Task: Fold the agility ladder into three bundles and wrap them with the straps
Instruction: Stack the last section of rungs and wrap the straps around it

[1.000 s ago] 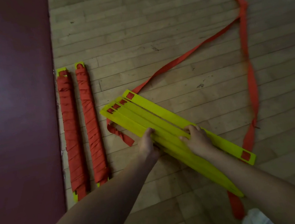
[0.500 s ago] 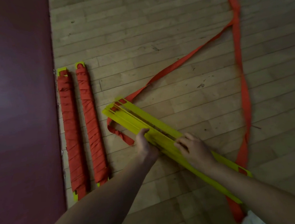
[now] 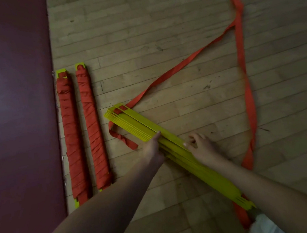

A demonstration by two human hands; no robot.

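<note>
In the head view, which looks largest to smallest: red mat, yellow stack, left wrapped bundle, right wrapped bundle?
1. red mat.
2. yellow stack, though it lies nearer the camera.
3. left wrapped bundle and right wrapped bundle: they look alike.

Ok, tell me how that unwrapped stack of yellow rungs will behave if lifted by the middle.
Each rung looks stiff: the stack of yellow rungs lies straight. It will probably fan apart, since the far ends already splay and only the left hand and right hand hold it. The loose orange strap is floppy and would likely trail.
</note>
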